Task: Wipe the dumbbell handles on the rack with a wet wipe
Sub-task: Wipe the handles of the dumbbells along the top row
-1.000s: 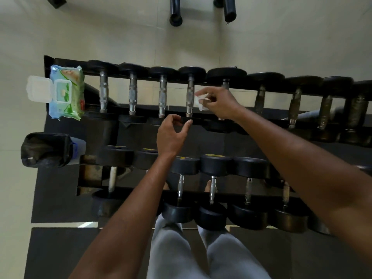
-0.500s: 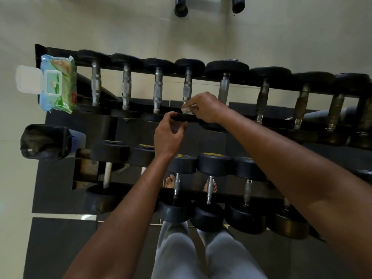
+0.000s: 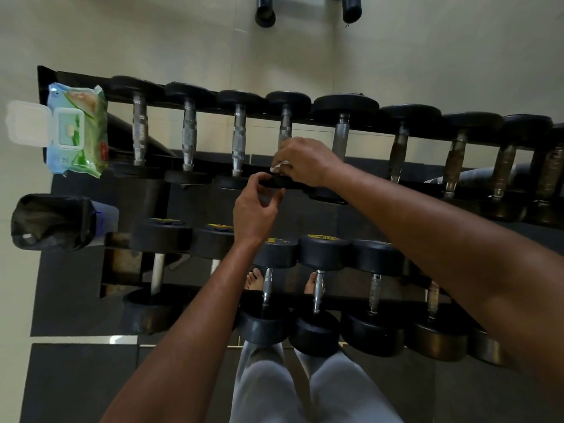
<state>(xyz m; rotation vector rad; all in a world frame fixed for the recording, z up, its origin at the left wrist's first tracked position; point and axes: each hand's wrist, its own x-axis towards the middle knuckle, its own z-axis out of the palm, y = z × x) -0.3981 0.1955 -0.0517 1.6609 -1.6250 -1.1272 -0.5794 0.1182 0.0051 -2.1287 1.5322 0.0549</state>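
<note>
Pinching the wipe (image 3: 280,167) at the near end of the fourth handle (image 3: 285,129), which runs straight away from it, the right hand (image 3: 308,163) is best placed; the left hand (image 3: 256,206) grips the weight head (image 3: 287,187).

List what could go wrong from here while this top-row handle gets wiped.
1. Bare feet stand under the rack. If the dumbbell that the left hand grips gets tugged loose, it could land on toes.
2. The wipes pack lies at the rack's end with its lid open, so the wipes may dry out.
3. The right hand holds only a small wad of wet wipe, which may miss part of the handle.
</note>
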